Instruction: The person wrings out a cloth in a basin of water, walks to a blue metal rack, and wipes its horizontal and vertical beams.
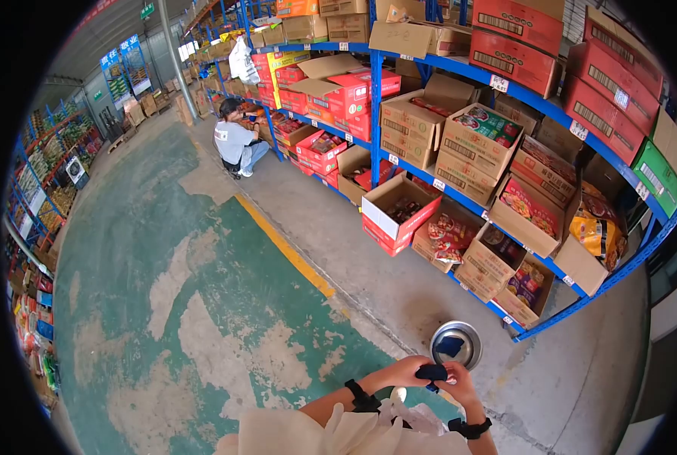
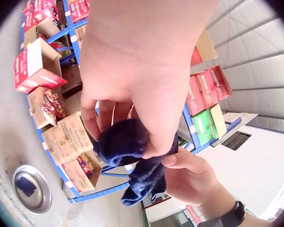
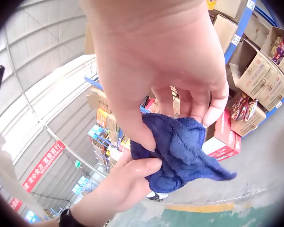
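Note:
A dark blue cloth [image 3: 175,146], bunched up, is between my two hands in front of my body. My left hand [image 1: 405,371] grips one side of it, with the thumb on top and the fingers curled behind. The other side is pinched by my right hand [image 1: 460,383], as the right wrist view shows from above. Both thumbs press into the folds close together. One corner of the cloth hangs loose past the fingers. On the floor just beyond my hands stands a round metal basin [image 1: 475,345], with another dark blue cloth [image 1: 450,346] lying in it.
Blue shelving [image 1: 376,114] filled with cardboard boxes runs along the right side. An open red-and-white box [image 1: 399,208] juts out from a low shelf. Farther off, a person [image 1: 236,140] crouches by the shelves. A yellow line [image 1: 285,246] crosses the worn green floor [image 1: 141,280].

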A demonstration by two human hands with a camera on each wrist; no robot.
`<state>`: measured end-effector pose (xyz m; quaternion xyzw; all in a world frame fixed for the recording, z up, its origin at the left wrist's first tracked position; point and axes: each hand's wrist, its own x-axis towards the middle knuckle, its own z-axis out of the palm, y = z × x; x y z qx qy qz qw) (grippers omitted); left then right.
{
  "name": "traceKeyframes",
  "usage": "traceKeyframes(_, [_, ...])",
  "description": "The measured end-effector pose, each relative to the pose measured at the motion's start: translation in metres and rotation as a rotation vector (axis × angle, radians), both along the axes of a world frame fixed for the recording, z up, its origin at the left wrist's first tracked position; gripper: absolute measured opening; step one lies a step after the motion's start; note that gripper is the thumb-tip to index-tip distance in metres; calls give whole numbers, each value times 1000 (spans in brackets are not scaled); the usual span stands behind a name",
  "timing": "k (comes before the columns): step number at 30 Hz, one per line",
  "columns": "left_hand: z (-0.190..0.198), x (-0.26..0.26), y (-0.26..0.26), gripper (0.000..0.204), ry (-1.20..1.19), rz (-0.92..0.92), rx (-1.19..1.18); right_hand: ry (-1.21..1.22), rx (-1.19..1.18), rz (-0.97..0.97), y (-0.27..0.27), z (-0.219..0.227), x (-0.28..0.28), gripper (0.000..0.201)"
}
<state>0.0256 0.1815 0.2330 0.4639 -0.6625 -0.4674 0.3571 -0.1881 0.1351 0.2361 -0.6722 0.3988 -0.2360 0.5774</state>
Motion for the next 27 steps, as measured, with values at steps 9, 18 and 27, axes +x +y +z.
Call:
traceKeyframes(9, [-8, 14, 18, 37, -119, 108, -159, 70, 38, 28, 17, 24, 3, 47])
traceKeyframes(18, [-1, 23, 43, 31, 34, 153, -145, 34, 43, -62, 41, 11, 7, 40])
traceKeyframes(27, [0, 35, 57, 26, 12, 147, -210, 155, -116, -45, 59, -11, 17, 37])
